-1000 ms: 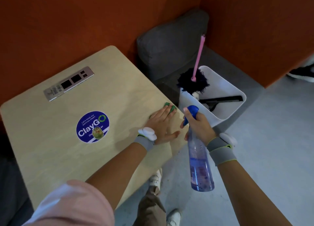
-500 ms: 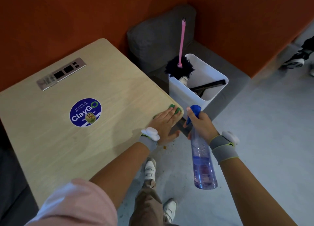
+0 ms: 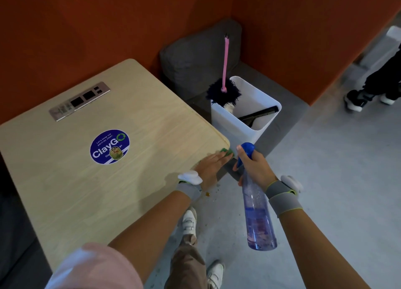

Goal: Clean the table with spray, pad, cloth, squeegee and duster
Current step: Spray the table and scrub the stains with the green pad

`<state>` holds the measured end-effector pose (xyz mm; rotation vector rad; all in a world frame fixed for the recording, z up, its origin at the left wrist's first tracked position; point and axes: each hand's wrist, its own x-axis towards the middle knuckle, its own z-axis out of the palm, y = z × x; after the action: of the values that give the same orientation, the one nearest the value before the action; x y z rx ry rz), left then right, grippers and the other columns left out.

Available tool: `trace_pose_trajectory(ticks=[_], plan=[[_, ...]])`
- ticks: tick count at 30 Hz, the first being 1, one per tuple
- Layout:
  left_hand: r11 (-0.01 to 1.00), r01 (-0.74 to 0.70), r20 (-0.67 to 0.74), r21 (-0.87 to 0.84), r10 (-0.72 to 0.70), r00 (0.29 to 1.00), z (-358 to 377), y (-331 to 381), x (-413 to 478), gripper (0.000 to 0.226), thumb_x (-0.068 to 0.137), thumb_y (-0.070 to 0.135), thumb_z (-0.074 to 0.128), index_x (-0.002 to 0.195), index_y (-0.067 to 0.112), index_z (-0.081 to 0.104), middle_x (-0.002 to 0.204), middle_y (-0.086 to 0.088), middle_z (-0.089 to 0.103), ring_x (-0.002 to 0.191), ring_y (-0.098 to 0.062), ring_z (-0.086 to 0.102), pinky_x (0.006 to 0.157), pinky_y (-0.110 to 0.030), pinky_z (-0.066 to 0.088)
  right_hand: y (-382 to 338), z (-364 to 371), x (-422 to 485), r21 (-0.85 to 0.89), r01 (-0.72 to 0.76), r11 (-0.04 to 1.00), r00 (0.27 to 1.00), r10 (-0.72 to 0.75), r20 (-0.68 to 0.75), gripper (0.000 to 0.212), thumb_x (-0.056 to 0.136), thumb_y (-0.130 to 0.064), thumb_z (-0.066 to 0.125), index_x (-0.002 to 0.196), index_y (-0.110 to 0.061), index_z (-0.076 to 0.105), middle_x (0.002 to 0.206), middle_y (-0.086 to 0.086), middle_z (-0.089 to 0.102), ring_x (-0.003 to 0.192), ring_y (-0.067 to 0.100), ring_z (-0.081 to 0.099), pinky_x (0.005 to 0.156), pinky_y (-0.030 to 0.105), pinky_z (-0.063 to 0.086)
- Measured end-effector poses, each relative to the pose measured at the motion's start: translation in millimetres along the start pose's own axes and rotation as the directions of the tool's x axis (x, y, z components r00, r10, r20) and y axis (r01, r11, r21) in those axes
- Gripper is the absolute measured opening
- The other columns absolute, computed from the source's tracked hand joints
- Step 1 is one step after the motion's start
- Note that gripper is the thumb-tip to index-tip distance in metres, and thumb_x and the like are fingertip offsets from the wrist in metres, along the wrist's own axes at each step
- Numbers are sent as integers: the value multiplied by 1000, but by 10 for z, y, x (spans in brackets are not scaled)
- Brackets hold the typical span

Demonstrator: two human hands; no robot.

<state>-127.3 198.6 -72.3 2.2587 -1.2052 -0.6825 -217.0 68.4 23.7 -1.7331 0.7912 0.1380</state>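
Pad [image 3: 292,152] under left hand [image 3: 211,166], table [image 3: 108,158] corner

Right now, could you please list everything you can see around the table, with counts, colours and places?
table: 1, light wood, left
sticker: 1, blue, on table
socket panel: 1, silver, table's far side
bin: 1, white, on floor beside table
duster: 1, black with pink handle, in bin
squeegee: 1, black, in bin
pad: 1, green, under left hand at table corner
spray bottle: 1, clear with blue head, in right hand
left hand: flat on pad
right hand: gripping bottle
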Motion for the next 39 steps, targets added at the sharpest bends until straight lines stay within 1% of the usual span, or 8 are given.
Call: trace_pose_trajectory(ticks=[4,9,13,17,21,31,34,39], plan=[[735,164,-126,-658,-323,938,-173,72,-88,51,93,-8,51,142,4,41,145,-10,41,136,-19,37,109,-16,30,-96,32,44,-10,9,1000,1000,-9,3,45,95,-52,46,80,-11,58,72,10,70,57,25,60,79,51,55],[383,27,-162,-923,-453,877,-537,-174,-235,81,76,-24,50,142,24,42,138,5,44,126,-13,45,93,-18,42,-286,198,209,4,-15,1000,999,15,-48,44,98,-45,46,85,-5,59,67,2,62,66,21,58,55,16,44],[187,-53,-149,-981,-548,823,-849,-486,-231,70,81,-21,49,139,19,46,134,0,51,118,-18,55,92,-26,45,-512,466,379,63,-29,998,999,31,-38,46,94,-49,52,70,-11,58,59,4,64,58,25,58,76,47,52],[231,-106,-234,-967,-649,723,-1329,-943,-166,61,83,-19,48,136,12,50,132,-6,56,119,-22,54,97,-29,43,-759,806,666,155,-10,988,994,27,-107,39,93,-44,59,84,-6,58,56,6,58,36,17,49,37,30,42],[347,-104,-340,-932,-738,583,-1859,-1621,-43,57,83,-15,49,134,12,53,131,-5,57,123,-22,53,107,-34,40,-1110,987,1072,-44,62,997,985,-54,167,41,97,-48,46,88,-8,52,66,5,66,33,26,53,42,33,47],[633,153,-520,-759,-730,443,-2832,-2724,471,51,94,-3,44,141,16,45,140,-5,50,122,-18,49,102,-21,41,-1746,1632,1964,-73,95,993,957,-71,281,34,96,-50,49,91,-16,53,71,6,66,43,34,54,56,54,54],[714,286,-549,-639,-684,481,-2877,-2948,599,54,94,-3,41,142,21,44,140,-6,51,103,-20,55,68,-4,43,-1778,1697,2152,-85,82,993,960,-56,274,40,96,-52,47,99,-12,52,75,9,68,40,30,55,53,48,55],[852,361,-519,-378,-518,680,-2701,-2878,776,60,90,-10,39,144,17,42,149,-8,39,132,-32,42,112,-32,30,-1617,1698,2272,-79,16,997,978,0,208,46,93,-56,48,100,-11,53,66,6,69,40,29,57,43,32,49]])
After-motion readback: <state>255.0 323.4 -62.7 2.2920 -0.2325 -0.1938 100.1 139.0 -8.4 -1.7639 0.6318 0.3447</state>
